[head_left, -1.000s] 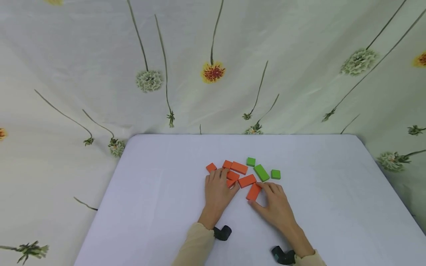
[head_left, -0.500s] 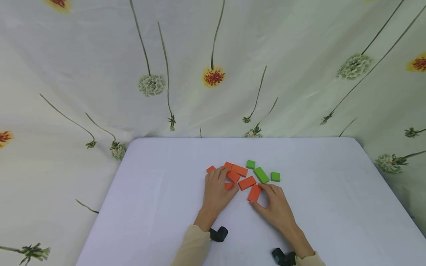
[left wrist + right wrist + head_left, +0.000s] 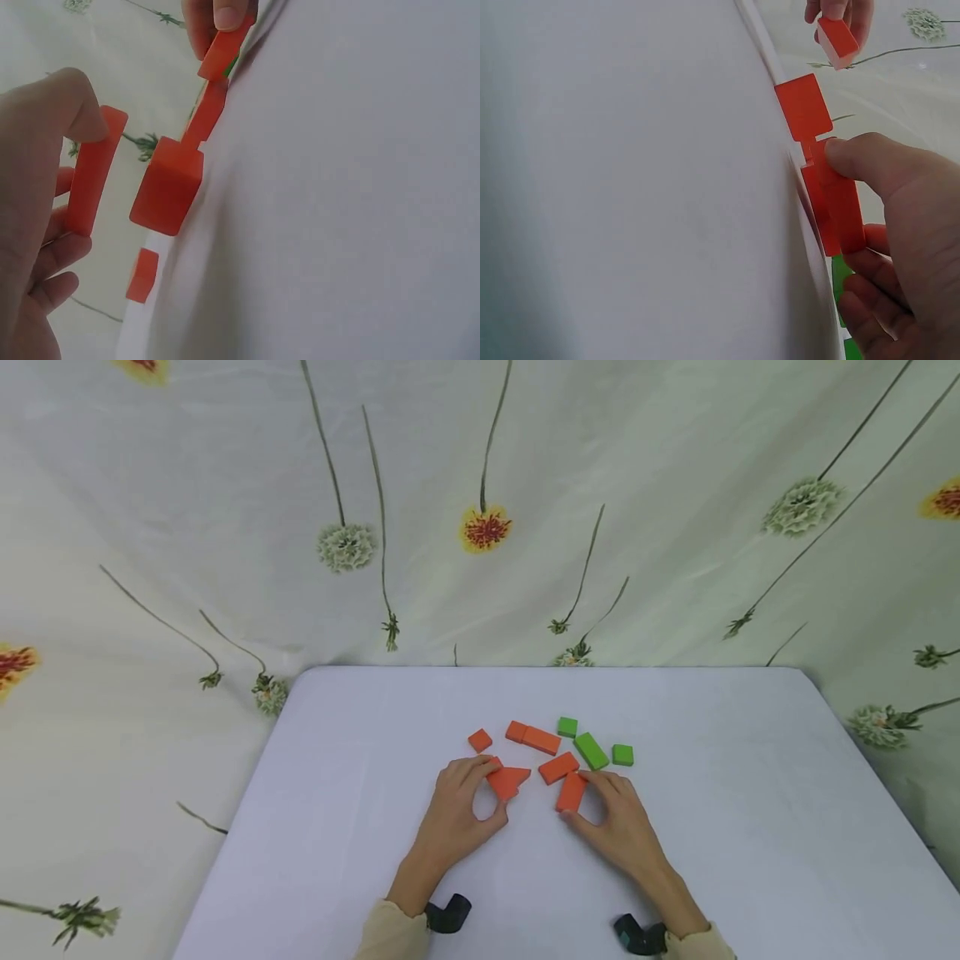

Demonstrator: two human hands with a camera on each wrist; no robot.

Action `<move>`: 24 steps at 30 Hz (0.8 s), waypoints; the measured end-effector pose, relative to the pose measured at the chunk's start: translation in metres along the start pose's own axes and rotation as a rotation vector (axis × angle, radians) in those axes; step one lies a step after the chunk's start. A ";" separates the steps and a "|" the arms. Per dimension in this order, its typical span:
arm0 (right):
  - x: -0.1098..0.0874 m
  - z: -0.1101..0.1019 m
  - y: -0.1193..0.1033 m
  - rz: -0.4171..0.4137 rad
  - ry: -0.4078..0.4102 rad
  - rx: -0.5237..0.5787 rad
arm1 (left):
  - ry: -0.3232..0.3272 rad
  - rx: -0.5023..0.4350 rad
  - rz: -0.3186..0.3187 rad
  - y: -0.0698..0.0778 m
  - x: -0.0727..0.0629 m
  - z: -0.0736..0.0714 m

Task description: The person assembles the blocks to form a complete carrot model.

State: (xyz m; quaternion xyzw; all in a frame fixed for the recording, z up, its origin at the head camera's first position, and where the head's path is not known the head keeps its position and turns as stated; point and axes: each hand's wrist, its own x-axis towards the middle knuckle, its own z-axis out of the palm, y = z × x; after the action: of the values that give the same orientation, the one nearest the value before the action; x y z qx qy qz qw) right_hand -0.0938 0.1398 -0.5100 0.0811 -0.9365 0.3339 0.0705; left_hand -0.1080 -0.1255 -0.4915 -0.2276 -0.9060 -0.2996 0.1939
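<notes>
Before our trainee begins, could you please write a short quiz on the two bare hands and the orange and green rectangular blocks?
1. Multiple choice: in the head view, how many green rectangular blocks lie on the white table?
A) one
B) three
C) six

2. True or false: the bare right hand is pinching one of the green blocks.

3. Fill in the colour: in the left wrist view, the bare left hand holds a long, flat-faced ____ block.

Key:
1. B, three.
2. False; it pinches an oblong orange block.
3. Orange.
</notes>
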 end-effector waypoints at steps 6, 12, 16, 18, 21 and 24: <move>-0.001 0.004 -0.003 -0.051 0.005 0.062 | -0.094 -0.076 -0.017 -0.004 -0.019 -0.006; -0.003 0.010 -0.007 -0.088 -0.025 0.133 | -0.153 -0.128 -0.014 -0.010 -0.029 -0.003; -0.004 0.014 -0.009 -0.106 -0.058 0.152 | -0.181 -0.138 -0.021 -0.015 -0.031 0.000; -0.005 0.017 -0.010 -0.121 -0.068 0.153 | -0.190 -0.150 -0.021 -0.017 -0.031 0.000; -0.005 0.020 -0.011 -0.151 -0.075 0.155 | -0.210 -0.179 -0.019 -0.017 -0.031 0.000; -0.005 0.023 -0.011 -0.177 -0.085 0.155 | -0.246 -0.199 -0.024 -0.017 -0.030 0.001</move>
State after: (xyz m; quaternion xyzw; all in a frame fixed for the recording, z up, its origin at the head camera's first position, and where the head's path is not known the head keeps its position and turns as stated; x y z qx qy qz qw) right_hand -0.0885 0.1171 -0.5214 0.1829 -0.8993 0.3938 0.0534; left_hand -0.0929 -0.1461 -0.5148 -0.2699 -0.8914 -0.3600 0.0545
